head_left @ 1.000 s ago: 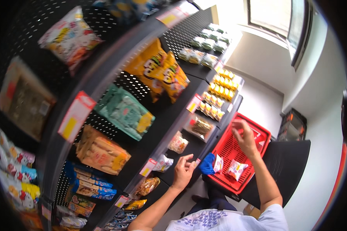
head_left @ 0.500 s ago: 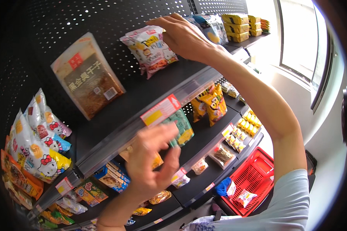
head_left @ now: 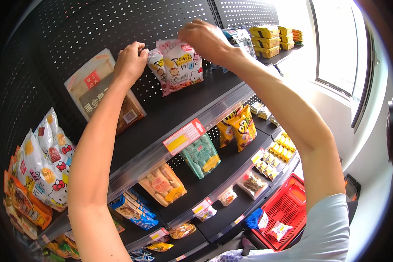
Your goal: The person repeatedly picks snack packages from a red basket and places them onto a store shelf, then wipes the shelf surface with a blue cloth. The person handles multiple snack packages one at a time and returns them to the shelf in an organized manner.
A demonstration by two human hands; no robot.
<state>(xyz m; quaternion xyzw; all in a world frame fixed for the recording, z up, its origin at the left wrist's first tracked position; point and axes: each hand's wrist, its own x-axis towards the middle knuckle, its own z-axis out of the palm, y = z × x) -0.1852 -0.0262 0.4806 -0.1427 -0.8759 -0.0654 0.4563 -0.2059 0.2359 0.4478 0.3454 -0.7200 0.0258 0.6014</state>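
Two white-and-pink snack bags stand together on the upper shelf. The front snack bag (head_left: 183, 65) partly covers the rear snack bag (head_left: 156, 65). My right hand (head_left: 206, 41), slightly smeared, is closed over the front bag's top right corner. Beside the rear bag's upper left edge is my left hand (head_left: 131, 63), with its fingers curled into a pinch. Whether those fingers have hold of the bag's corner is hard to see. Behind my left forearm leans a large flat clear packet of brown food (head_left: 129, 114), partly hidden.
Blue-and-white bags (head_left: 242, 41) and yellow stacked packs (head_left: 265, 41) stand to the right. Large white bags (head_left: 48, 161) are at left. A price-tag rail (head_left: 222, 111) edges the shelf. Lower shelves hold several snacks. A red basket (head_left: 288, 209) with small packets sits low right.
My left hand has risen from in front of the lower shelves to the bags' left side. The front bag now stands more upright and further right, and my right hand has moved slightly right.
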